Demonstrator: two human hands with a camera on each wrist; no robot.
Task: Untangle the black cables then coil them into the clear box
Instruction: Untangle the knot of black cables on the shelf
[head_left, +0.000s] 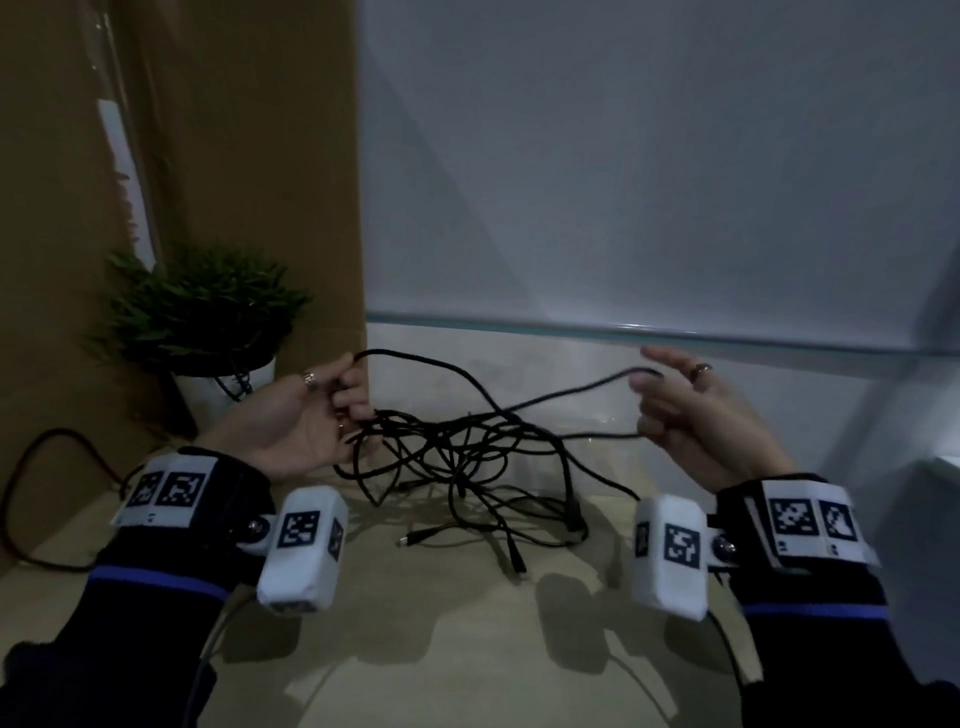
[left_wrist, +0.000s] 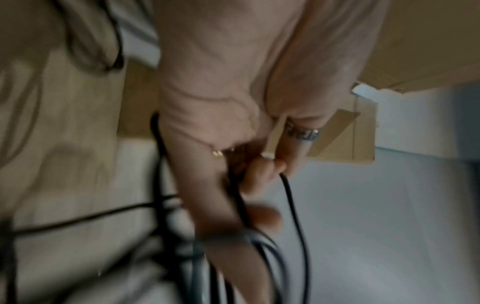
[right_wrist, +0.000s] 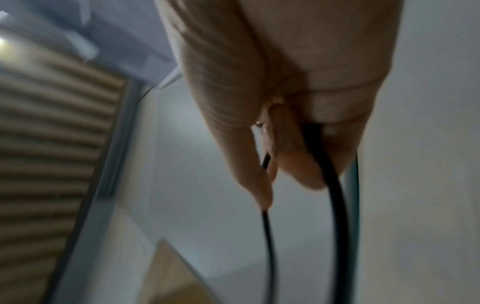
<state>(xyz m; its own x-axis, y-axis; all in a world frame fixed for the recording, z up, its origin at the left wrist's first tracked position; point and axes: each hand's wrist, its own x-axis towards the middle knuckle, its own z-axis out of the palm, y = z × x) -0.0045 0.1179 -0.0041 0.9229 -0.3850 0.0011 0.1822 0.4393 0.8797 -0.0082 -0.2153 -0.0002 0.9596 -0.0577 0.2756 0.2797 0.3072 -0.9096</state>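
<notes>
A big messy knot of black cables (head_left: 457, 457) lies in the middle of the frame on the pale surface (head_left: 441, 649). Some loose ends with plugs trail down toward the bottom of the knot.

The left hand (head_left: 306, 421) is on the left side of the knot. Its fingers curl around a few cable strands, and one loop sticks up above the fingers. The left wrist view shows the fingers (left_wrist: 259, 179) wrapped on the strands too, though it is blurry.

The right hand (head_left: 696, 410) is on the right side, lifted off the surface. It pinches one strand, and that strand runs back down to the knot. Its other fingers are loosely spread.

A small green plant (head_left: 202, 306) in a white pot stands at the left, just behind the left hand.
</notes>
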